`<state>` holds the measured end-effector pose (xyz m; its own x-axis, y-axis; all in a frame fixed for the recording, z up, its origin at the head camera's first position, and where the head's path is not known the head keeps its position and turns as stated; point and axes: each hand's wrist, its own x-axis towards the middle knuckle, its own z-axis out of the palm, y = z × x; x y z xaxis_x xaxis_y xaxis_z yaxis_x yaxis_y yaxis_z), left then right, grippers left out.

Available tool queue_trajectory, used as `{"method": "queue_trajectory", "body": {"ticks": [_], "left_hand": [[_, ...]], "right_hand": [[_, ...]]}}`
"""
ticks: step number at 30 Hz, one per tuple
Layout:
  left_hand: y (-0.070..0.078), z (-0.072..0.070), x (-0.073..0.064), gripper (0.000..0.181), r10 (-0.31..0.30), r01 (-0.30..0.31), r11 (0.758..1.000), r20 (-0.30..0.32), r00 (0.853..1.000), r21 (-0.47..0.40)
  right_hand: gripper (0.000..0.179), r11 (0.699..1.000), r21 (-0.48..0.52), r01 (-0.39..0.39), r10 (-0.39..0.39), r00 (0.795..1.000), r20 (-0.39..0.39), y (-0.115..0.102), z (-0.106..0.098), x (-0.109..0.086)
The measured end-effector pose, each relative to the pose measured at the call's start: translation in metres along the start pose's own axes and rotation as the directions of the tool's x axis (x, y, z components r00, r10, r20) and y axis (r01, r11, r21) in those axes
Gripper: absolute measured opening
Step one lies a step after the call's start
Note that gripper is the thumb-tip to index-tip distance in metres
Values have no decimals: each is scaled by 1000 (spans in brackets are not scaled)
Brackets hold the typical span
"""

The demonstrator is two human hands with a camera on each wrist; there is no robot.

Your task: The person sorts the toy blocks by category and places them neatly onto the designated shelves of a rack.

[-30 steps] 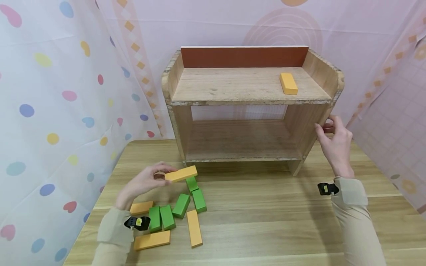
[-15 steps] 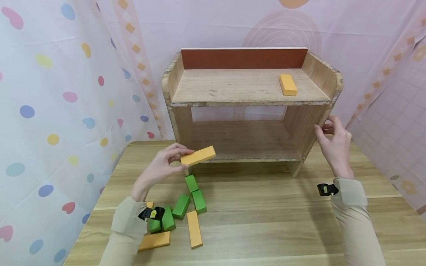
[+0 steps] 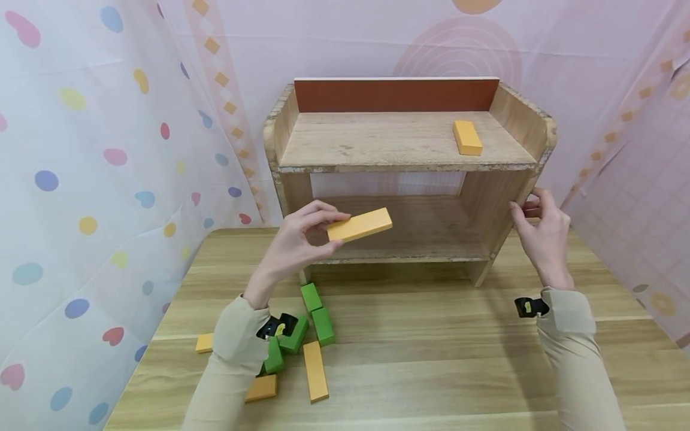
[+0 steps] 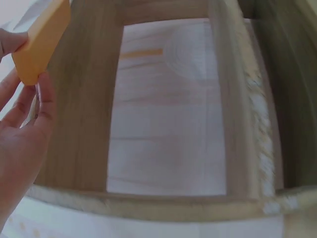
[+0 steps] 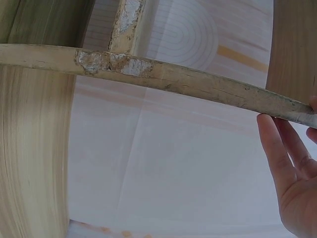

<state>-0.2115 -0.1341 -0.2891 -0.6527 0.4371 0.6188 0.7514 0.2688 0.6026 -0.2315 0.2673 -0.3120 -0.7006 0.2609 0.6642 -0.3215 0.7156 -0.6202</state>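
In the head view my left hand (image 3: 293, 248) pinches a yellow wooden block (image 3: 362, 225) by its left end, thumb below and fingers above. The block tilts slightly up to the right, in front of the lower opening of a two-tier wooden shelf (image 3: 372, 140). The left wrist view has the same block (image 4: 44, 42) between thumb and fingers, beside the shelf's frame. My right hand (image 3: 543, 239) grips the front edge of the shelf's right side panel; the right wrist view shows its fingertips (image 5: 266, 121) against that panel's outer face.
Another yellow block (image 3: 467, 138) lies on the upper board at the right. On the table (image 3: 420, 359), front left, are several green blocks (image 3: 323, 326) and yellow blocks (image 3: 315, 372), some partly hidden by the left sleeve (image 3: 229, 359). Patterned curtains (image 3: 108, 197) hang behind and beside.
The left hand has carried the yellow block up and to the right, from over the green blocks to the front of the lower opening. The right hand has stayed on the side panel.
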Motion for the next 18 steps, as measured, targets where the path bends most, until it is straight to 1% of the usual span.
{"method": "queue_trajectory", "body": {"ticks": [3, 6, 11, 14, 18], "left_hand": [[6, 5, 9, 35, 44, -44, 999, -41, 998, 12], [11, 11, 17, 33, 90, -88, 996, -87, 992, 31], [17, 21, 30, 33, 166, -158, 985, -163, 973, 63], [20, 28, 39, 33, 192, -180, 981, -200, 961, 77], [24, 36, 48, 33, 207, -188, 977, -232, 950, 102]], "right_hand": [[32, 1000, 2, -3, 3, 1000, 1, 0, 0, 0], [31, 1000, 9, -1, 1, 1000, -2, 0, 0, 0], [32, 1000, 13, 3, -3, 1000, -3, 0, 0, 0], [32, 1000, 12, 3, -3, 1000, -2, 0, 0, 0], [32, 1000, 13, 6, -6, 1000, -3, 0, 0, 0]]}}
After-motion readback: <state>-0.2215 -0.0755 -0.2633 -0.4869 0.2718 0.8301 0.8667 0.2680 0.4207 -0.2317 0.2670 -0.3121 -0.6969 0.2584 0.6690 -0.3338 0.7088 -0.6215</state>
